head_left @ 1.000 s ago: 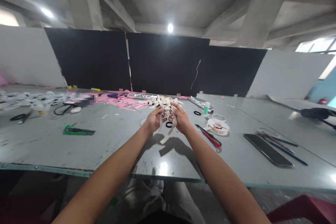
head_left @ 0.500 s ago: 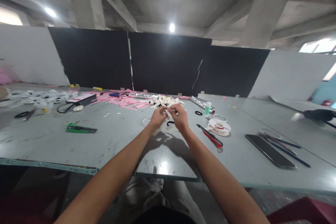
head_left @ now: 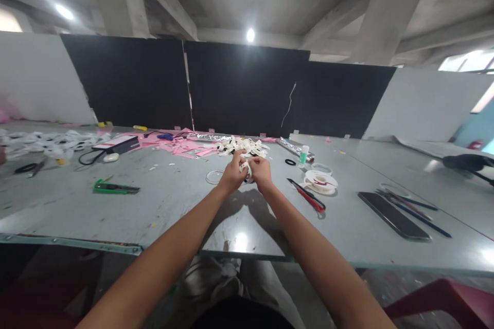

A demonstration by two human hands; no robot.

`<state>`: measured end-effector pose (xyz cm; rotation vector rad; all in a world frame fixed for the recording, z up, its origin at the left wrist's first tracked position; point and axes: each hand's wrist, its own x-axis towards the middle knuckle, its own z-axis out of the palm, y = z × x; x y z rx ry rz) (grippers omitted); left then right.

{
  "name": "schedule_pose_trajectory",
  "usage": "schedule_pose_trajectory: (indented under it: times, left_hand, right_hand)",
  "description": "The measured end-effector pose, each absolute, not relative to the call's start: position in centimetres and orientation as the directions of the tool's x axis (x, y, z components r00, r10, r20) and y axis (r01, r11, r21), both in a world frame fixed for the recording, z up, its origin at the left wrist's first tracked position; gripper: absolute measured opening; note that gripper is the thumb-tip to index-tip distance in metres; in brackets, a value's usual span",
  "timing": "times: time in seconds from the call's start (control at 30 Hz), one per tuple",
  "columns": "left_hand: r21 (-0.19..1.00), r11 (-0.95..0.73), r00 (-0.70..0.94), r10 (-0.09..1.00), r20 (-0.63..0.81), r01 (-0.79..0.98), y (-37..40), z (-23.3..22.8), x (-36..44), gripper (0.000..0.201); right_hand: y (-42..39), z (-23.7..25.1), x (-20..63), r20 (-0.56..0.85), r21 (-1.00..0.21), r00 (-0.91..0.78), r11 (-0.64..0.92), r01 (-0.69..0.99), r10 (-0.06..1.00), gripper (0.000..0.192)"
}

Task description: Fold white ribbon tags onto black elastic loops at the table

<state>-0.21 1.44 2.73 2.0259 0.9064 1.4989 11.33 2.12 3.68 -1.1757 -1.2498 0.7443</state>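
Note:
Both hands meet over the middle of the table, close together around a small piece of white ribbon (head_left: 246, 166). My left hand (head_left: 232, 175) is closed on it from the left, thumb and fingers pinched. From the right, my right hand (head_left: 261, 171) is also closed on the ribbon, its fingers curled in. A loop shows between the fingertips; its lower part is hidden by the hands. Just behind lies a pile of cream ribbon bows (head_left: 247, 146). A thin clear ring (head_left: 213, 177) rests on the table beside my left hand.
To the right are a red craft knife (head_left: 311, 197), a ribbon spool (head_left: 321, 182), a green-labelled bottle (head_left: 304, 154), a black ring (head_left: 290, 162) and a phone (head_left: 393, 216). A green craft knife (head_left: 116, 187) lies left. Pink strips (head_left: 181, 146) spread along the back.
The white ribbon, hanging down between my hands before, is now gathered in a loop at my fingertips. The dark ring seen below the hands is now mostly hidden. The view has shifted slightly.

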Motion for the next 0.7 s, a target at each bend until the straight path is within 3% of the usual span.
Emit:
schedule_pose_trajectory:
  times: [0.2, 0.33, 0.43, 0.57, 0.7]
  left_hand:
    - [0.632, -0.674, 0.163, 0.723, 0.672, 0.382, 1.4, 2.2, 0.0, 0.039]
    - [0.663, -0.673, 0.136, 0.728, 0.672, 0.326, 1.9, 2.3, -0.4, 0.038]
    - [0.721, -0.652, 0.074, 0.752, 0.655, 0.234, 2.4, 2.5, -0.7, 0.044]
    - [0.88, -0.474, 0.039, 0.88, 0.473, 0.028, 3.1, 2.8, -0.7, 0.053]
    - [0.95, -0.15, 0.196, 0.958, 0.208, -0.274, 3.2, 3.2, -0.7, 0.045]
  right_hand:
    - [2.0, 3.4, 11.7, 0.109, -0.991, 0.123, 0.118, -0.068, 0.986, 0.012]
    - [1.7, 3.6, 12.2, 0.093, -0.991, 0.004, 0.093, -0.1, 0.996, 0.017]
    - [1.8, 3.7, 12.3, 0.157, -0.987, -0.057, 0.155, -0.031, 0.986, 0.019]
    - [1.9, 4.0, 12.3, 0.33, -0.944, -0.003, 0.33, -0.029, 0.944, 0.02]
    - [1.9, 4.0, 12.4, 0.361, -0.931, -0.054, 0.357, -0.075, 0.931, 0.025]
